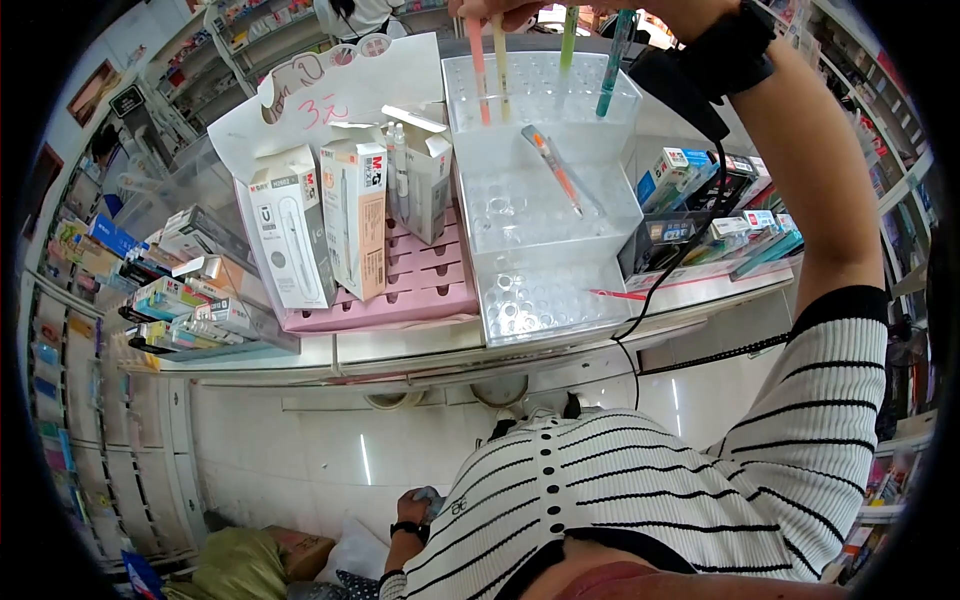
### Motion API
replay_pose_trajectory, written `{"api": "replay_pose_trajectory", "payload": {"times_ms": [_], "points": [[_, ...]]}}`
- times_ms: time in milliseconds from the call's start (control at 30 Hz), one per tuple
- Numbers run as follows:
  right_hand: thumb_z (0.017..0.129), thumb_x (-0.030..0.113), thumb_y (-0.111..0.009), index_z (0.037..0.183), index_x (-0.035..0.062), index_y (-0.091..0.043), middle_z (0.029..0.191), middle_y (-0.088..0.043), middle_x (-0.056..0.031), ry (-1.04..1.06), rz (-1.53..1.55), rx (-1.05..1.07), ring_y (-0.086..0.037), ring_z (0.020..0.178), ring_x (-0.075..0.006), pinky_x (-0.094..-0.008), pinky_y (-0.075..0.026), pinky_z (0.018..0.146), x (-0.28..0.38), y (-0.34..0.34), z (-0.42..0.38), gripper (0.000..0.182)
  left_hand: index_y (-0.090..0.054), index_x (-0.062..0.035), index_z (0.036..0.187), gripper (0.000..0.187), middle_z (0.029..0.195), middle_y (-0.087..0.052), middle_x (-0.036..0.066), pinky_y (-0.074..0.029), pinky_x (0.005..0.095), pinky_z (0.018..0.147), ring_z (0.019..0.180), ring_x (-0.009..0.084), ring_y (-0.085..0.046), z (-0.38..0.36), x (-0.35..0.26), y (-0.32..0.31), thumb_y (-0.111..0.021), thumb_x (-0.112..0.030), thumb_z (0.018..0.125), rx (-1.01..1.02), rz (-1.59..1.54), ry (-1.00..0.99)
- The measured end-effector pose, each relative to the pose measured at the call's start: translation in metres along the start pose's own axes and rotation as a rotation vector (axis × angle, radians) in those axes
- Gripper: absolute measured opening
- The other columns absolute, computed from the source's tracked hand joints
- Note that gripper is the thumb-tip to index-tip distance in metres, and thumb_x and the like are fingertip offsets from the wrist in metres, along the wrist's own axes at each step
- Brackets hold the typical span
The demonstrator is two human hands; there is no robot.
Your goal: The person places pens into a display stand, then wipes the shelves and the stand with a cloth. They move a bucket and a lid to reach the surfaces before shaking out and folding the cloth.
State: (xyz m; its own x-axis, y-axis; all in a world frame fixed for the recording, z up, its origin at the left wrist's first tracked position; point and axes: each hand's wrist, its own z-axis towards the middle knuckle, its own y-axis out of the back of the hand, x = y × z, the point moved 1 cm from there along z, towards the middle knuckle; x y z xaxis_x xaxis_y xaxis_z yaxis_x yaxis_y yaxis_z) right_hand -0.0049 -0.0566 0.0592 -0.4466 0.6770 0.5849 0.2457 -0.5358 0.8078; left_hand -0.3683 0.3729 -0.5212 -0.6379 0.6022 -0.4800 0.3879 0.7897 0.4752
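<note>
At the top edge, partly cut off, my right hand (505,12) has its fingers closed at the upper end of a pink pen (478,70). A yellow pen (501,70) stands close beside it under the same fingers. Both stand in a clear stepped pen holder (500,215), along with a green pen (568,45) and a teal pen (612,65) further right. An orange-and-clear pen (553,170) lies slanted on the holder's middle step. Low beside my body, my left hand (411,506) is closed on a bunched grey cloth-like thing (431,500).
Left of the holder, a pink display tray (430,285) carries white pen boxes (290,235). More boxed pens (210,310) fill a bin at far left, others (690,180) at right. A black cable (690,245) crosses the counter front. Bags (240,565) lie on the floor.
</note>
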Motion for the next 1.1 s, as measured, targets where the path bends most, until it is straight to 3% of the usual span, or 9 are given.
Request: {"api": "replay_pose_trajectory", "payload": {"times_ms": [200, 367, 667, 867, 1100], "points": [[0.087, 0.015, -0.065, 0.093, 0.0007, -0.068, 0.081, -0.065, -0.0006, -0.025, -0.133, -0.028, -0.061, 0.073, -0.009, -0.0212, -0.052, 0.07, 0.001, 0.001, -0.001, 0.015, -0.064, 0.0, 0.107, 0.042, 0.095, -0.068, 0.013, -0.052, 0.0307, 0.078, 0.085, 0.0227, -0.065, 0.004, -0.001, -0.004, -0.069, -0.014, 0.067, 0.008, 0.001, -0.017], [0.089, 0.018, -0.064, 0.094, 0.0102, -0.063, 0.081, -0.062, 0.0043, -0.165, -0.069, 0.003, -0.053, 0.07, -0.0059, -0.0207, -0.045, 0.064, 0.002, 0.002, -0.007, 0.01, -0.065, -0.0004, 0.106, 0.042, 0.094, -0.068, 0.014, -0.052, 0.0315, 0.077, 0.084, 0.0236, -0.065, -0.001, 0.0, -0.008, -0.07, -0.013, 0.067, -0.006, -0.075, 0.018], [0.09, 0.012, -0.061, 0.094, 0.0088, -0.063, 0.082, -0.064, 0.0027, -0.092, 0.12, 0.068, -0.055, 0.07, -0.0064, -0.0204, -0.047, 0.065, -0.012, 0.004, 0.004, 0.005, -0.064, -0.0006, 0.107, 0.04, 0.093, -0.068, 0.015, -0.053, 0.0313, 0.072, 0.082, 0.0226, -0.065, 0.001, 0.002, -0.008, -0.07, -0.009, 0.068, -0.002, -0.09, 0.019], [0.089, 0.015, -0.064, 0.093, 0.009, -0.066, 0.079, -0.064, 0.0029, -0.155, -0.089, 0.005, -0.056, 0.07, -0.0064, -0.0205, -0.048, 0.065, 0.009, -0.002, -0.003, 0.008, -0.064, -0.0001, 0.108, 0.039, 0.096, -0.068, 0.014, -0.053, 0.0317, 0.073, 0.083, 0.023, -0.065, 0.003, 0.005, -0.007, -0.068, -0.009, 0.07, 0.02, -0.087, -0.012], [0.088, 0.018, -0.065, 0.092, 0.0067, -0.067, 0.077, -0.064, 0.0018, -0.113, -0.029, 0.003, -0.056, 0.068, -0.0086, -0.0229, -0.048, 0.062, -0.005, 0.001, 0.002, 0.012, -0.064, -0.0005, 0.108, 0.041, 0.097, -0.068, 0.014, -0.052, 0.031, 0.077, 0.087, 0.0231, -0.066, 0.019, 0.022, -0.015, -0.068, -0.011, 0.069, 0.005, -0.026, -0.058]]}}
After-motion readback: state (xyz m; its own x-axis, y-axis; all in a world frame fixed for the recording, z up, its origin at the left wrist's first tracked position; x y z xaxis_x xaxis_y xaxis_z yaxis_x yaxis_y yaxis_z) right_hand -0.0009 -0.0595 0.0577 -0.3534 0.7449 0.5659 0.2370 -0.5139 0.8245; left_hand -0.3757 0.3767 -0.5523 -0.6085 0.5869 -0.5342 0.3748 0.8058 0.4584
